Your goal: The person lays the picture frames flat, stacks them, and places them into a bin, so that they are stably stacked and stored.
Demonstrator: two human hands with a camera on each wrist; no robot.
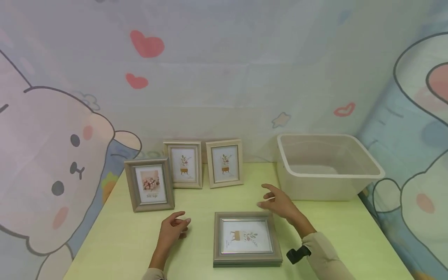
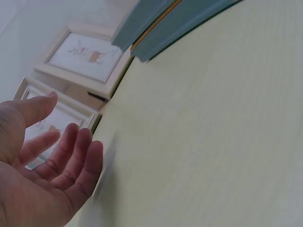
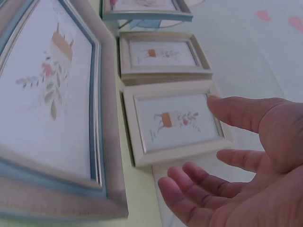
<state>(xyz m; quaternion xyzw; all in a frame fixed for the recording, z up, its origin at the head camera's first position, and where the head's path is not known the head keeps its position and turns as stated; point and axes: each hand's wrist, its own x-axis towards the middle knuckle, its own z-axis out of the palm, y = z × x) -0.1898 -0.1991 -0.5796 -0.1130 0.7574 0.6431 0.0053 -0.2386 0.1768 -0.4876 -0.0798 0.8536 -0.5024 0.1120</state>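
Observation:
A grey picture frame (image 1: pixel 247 238) lies flat on the pale green table (image 1: pixel 115 241), near the front edge. My left hand (image 1: pixel 174 225) hovers just left of it with loosely curled fingers and holds nothing. My right hand (image 1: pixel 276 202) is open above the table by the flat frame's far right corner, fingers spread, empty. Three frames stand upright at the back: a grey one (image 1: pixel 149 184) with flowers, and two beige ones (image 1: pixel 183 164) (image 1: pixel 225 163) with plant prints. The right wrist view shows the flat frame (image 3: pixel 47 109) and the right hand (image 3: pixel 232 175) open near a beige frame (image 3: pixel 173 120).
A translucent plastic tub (image 1: pixel 327 165) stands empty at the back right of the table. Cartoon-printed curtains close in the table at the back, left and right.

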